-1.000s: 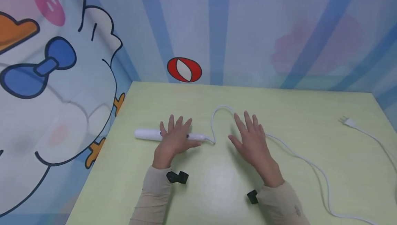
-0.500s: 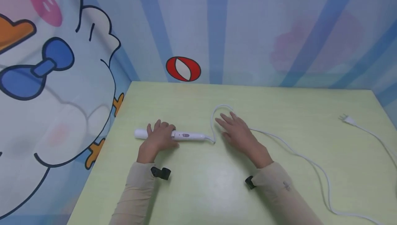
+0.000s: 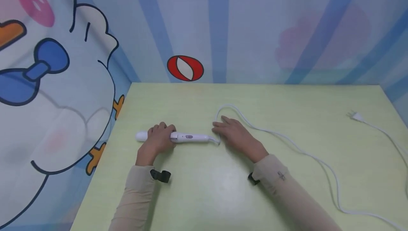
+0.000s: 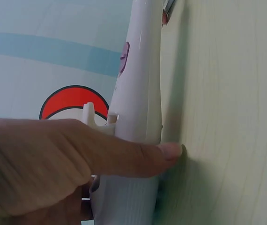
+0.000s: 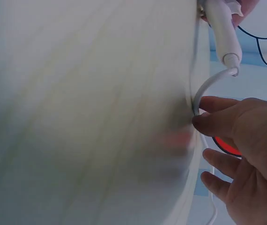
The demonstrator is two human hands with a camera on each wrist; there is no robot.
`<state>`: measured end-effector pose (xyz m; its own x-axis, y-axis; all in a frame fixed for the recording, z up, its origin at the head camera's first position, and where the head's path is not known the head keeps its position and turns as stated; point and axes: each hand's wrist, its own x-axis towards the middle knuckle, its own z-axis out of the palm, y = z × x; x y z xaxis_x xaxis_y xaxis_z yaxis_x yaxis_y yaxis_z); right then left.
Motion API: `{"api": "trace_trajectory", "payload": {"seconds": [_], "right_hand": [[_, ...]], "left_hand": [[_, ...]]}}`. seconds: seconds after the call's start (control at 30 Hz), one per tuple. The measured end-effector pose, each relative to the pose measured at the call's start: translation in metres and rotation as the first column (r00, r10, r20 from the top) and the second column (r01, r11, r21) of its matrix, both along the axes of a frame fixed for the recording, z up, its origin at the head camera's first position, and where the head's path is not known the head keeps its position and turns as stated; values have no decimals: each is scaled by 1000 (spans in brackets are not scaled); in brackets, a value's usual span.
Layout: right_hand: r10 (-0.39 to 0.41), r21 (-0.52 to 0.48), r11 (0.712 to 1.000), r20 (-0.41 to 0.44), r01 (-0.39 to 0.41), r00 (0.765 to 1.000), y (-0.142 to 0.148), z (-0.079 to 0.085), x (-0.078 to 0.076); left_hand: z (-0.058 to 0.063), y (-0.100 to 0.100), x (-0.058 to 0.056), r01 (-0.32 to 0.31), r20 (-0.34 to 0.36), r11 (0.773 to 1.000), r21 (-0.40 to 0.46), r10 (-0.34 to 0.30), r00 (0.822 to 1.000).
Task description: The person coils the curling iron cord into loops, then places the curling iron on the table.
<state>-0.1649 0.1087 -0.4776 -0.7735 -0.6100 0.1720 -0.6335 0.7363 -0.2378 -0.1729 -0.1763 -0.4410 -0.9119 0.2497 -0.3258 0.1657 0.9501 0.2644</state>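
A white curling iron (image 3: 196, 138) lies sideways on the table, left of the middle, its handle end and cord to the right. My left hand (image 3: 156, 140) grips it around the body, fingers over the far side. In the left wrist view the thumb (image 4: 138, 159) crosses the white barrel, below a small lever (image 4: 93, 115) and a purple switch (image 4: 124, 57). My right hand (image 3: 239, 137) is at the white cord (image 3: 271, 131), close to the handle end. The right wrist view shows thumb and forefinger pinching the cord (image 5: 201, 91), other fingers loosely bent.
The cord loops behind my right hand and runs to the table's front right. A two-pin plug (image 3: 356, 116) lies at the right on its white lead. A printed wall (image 3: 255, 29) rises behind the pale green table (image 3: 204, 195), another at the left.
My left hand has slid left along the curling iron and closed around it. My right hand has come left and down to the cord beside the handle. The iron stays nearly in place.
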Motion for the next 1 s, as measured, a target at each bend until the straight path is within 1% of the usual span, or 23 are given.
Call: {"api": "trace_trajectory", "payload": {"seconds": [0.17,0.33,0.4,0.5,0.63,0.73,0.8,0.87,1.0], "right_hand": [[26,-9,1000,-35,-26,999,-1,0,-8],[51,-77,996,-50,-54,997,-1,-3,-16],[63,-112,991,-33,-66,997,0,-3,-17],[75,-147,987,17,-71,997,4,-3,-17],[77,-221,974,83,-57,994,10,0,-16],[67,-313,949,116,-28,991,13,1,-15],[64,-379,925,130,-10,989,13,2,-14],[65,-448,894,140,4,988,12,3,-14],[62,-554,832,150,32,987,9,8,-13]], "left_hand": [[0,-6,-2,27,-19,1000,11,-27,999],[-2,-13,-2,43,-48,998,52,-41,998],[-1,-15,-2,49,-61,996,76,-45,997],[3,-16,-1,59,-76,992,115,-50,996],[13,-14,1,85,-105,980,179,-67,992],[22,-12,1,101,-122,967,232,-74,990],[28,-10,1,113,-135,958,265,-79,988],[33,-8,0,127,-152,948,293,-85,985],[42,-1,0,160,-177,924,347,-103,979]]}}
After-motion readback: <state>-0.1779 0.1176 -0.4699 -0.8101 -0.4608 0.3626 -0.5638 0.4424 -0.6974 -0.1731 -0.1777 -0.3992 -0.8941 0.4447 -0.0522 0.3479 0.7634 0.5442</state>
